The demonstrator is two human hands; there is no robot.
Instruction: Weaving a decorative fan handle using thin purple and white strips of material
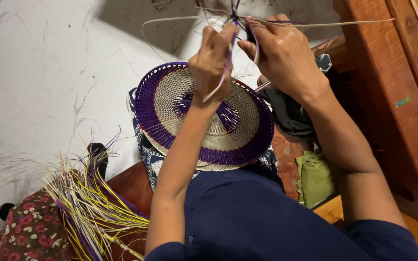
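Crossed cane strands (233, 20) held above the lap; pale strands run left-right, a purple strip hangs downward. Left hand (212, 60) and right hand (282, 54) both pinched shut on the crossing. Below: round purple-and-cream woven tray (170, 104); loose strand bundle (90, 203) lower left.

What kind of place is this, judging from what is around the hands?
Probably a home corner used for hand weaving: a finished purple-and-cream woven disc lies on the lap, a bundle of loose coloured strips sits beside, over a white marble-look floor and wooden furniture.
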